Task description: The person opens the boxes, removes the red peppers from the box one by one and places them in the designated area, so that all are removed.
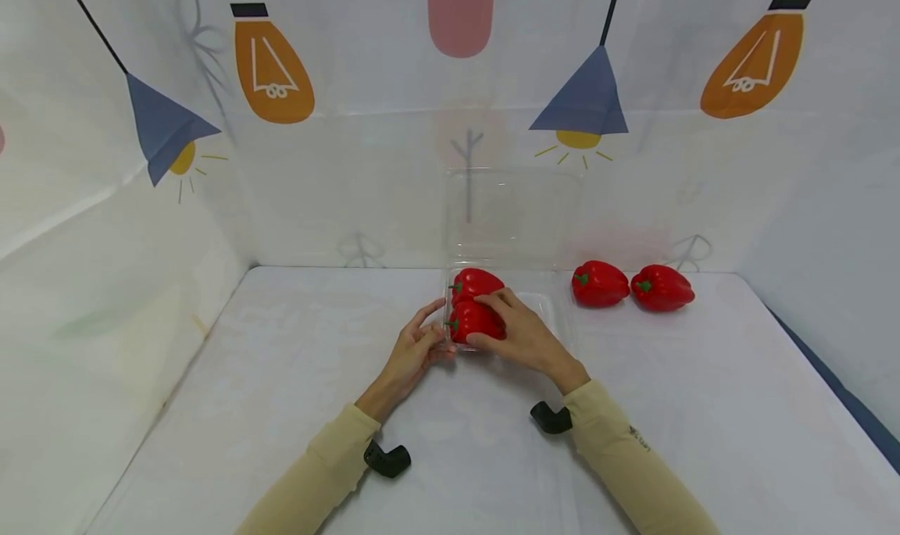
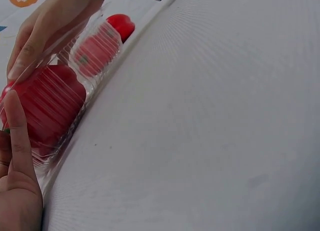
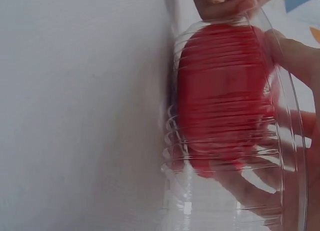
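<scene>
A clear plastic clamshell container [image 1: 555,316] lies on the table. Its lid [image 1: 516,215] stands raised against the back wall. Two red bell peppers lie side by side in its left part, stems to the left: a far one [image 1: 474,282] and a near one [image 1: 473,322]. My right hand [image 1: 523,332] reaches in from the right and grips the near pepper between thumb and fingers. My left hand [image 1: 415,347] touches the container's front left corner, fingers spread. Ribbed plastic walls cover the near pepper [image 3: 225,86] in the right wrist view.
Right of the container, near the back edge, lie two more red bell peppers, one [image 1: 600,283] beside the other [image 1: 662,287]. A white cloth wall [image 1: 351,183] printed with lamps and bulbs rises behind the white table [image 1: 302,332]. Black devices [image 1: 387,460] are strapped at both wrists.
</scene>
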Motion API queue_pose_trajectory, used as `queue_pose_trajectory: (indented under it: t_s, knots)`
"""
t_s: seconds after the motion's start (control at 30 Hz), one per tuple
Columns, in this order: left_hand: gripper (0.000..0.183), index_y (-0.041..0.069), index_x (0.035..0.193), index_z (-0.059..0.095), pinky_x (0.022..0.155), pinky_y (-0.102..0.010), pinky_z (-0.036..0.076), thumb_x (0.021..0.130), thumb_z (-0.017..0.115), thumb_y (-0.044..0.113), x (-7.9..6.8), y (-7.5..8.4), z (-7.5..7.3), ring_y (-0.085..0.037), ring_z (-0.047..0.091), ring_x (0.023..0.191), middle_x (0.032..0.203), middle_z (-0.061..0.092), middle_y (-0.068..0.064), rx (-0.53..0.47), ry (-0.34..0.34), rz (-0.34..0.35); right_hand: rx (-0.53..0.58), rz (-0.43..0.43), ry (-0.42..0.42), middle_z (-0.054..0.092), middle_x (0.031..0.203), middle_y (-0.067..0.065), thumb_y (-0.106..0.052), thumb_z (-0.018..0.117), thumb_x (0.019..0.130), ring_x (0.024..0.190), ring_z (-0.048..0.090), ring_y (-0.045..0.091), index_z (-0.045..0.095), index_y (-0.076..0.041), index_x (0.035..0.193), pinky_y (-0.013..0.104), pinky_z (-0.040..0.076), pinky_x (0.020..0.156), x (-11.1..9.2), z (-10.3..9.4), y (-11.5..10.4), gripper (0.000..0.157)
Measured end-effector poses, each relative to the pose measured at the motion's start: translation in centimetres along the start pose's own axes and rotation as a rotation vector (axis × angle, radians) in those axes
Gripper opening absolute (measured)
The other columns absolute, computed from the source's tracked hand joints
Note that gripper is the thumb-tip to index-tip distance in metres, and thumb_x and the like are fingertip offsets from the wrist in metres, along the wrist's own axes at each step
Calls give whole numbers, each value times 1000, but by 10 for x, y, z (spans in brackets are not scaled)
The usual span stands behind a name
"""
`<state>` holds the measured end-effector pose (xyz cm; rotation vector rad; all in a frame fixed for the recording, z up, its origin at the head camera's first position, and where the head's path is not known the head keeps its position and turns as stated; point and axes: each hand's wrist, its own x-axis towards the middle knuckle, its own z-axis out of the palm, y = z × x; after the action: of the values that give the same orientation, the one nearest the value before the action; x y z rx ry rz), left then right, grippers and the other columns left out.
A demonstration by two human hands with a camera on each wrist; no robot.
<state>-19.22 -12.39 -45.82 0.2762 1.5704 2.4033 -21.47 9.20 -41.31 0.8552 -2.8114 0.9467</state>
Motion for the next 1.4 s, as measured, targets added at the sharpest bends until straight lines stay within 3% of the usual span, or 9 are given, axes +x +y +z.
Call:
queue_pose_trajectory:
  t_s: [0.23, 0.43, 0.6, 0.93, 1.4]
  knots:
    - [55, 13, 147, 27, 70, -24, 58, 95, 43, 1, 1, 0, 1, -9, 66, 68, 77, 56, 4, -8, 11, 14, 61, -20, 44, 48, 128, 3, -45, 63, 87, 118, 52, 25, 46, -16, 136, 45, 50, 95, 0, -7, 1, 59]
    - [55, 13, 147, 27, 71, -25, 58, 96, 43, 2, 3, 0, 0, -8, 67, 68, 78, 56, 3, 2, 9, 7, 111, -44, 11, 47, 128, 2, -48, 61, 87, 117, 52, 23, 46, -16, 137, 42, 52, 94, 0, -10, 3, 62]
    - [55, 13, 147, 27, 71, -26, 58, 96, 44, 3, 3, 1, 0, -8, 68, 69, 78, 56, 3, 14, 11, 1, 104, -58, 35, 48, 127, 1, -50, 62, 85, 116, 53, 22, 48, -16, 136, 41, 52, 93, 0, -9, 4, 63]
    - [54, 13, 146, 29, 71, -26, 58, 96, 45, 3, 3, 0, 0, -10, 68, 69, 77, 56, 3, 11, 16, -1, 139, 26, 35, 48, 129, -2, -51, 59, 87, 109, 53, 20, 43, -22, 140, 39, 53, 88, -1, -12, 3, 62]
    - [55, 14, 146, 30, 70, -27, 58, 95, 44, 0, 2, -1, -1, -10, 68, 69, 77, 56, 3, -7, 26, -1, 150, 15, 50, 49, 127, -4, -50, 61, 86, 105, 54, 18, 44, -23, 139, 34, 53, 83, -2, -17, 0, 62]
